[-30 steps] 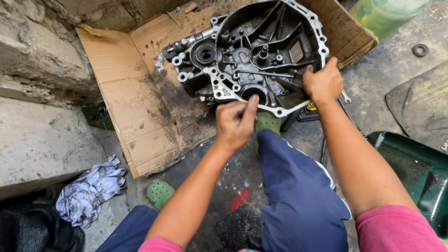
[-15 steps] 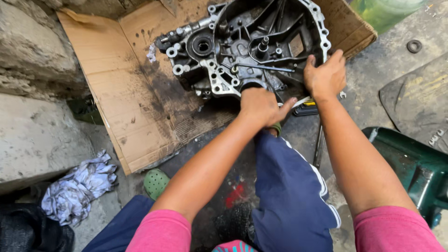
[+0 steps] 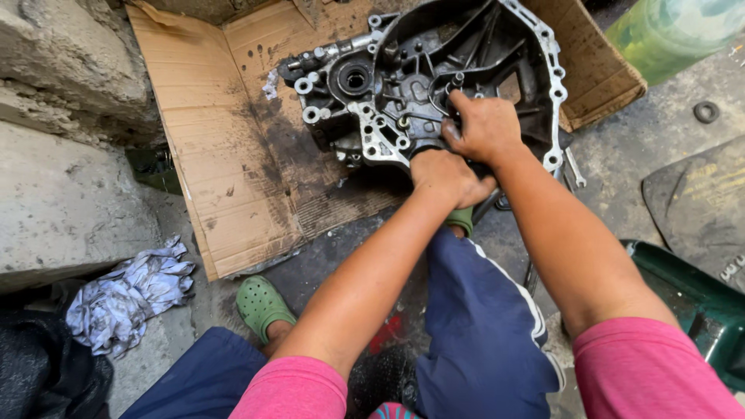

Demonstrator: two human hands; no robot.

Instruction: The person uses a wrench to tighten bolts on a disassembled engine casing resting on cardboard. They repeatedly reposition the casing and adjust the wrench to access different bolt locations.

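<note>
— Head view: the oily gearbox housing [image 3: 434,85] lies open side up on flattened cardboard [image 3: 217,155] on the floor. Where are the hands?

— Both at its near edge. The right hand [image 3: 485,128] rests inside the casing, fingers curled narrow on an inner part I can't make out. The left hand [image 3: 446,177] is a closed fist at the rim; whether it holds anything, I cannot tell.

— Which step, do you reckon?

— Working something loose or into place inside, I'd judge. The next move calls for a steady grip on greasy metal.

— Around it?

— A crumpled rag [image 3: 128,291] and a green clog [image 3: 260,304] nearer the person.
</note>
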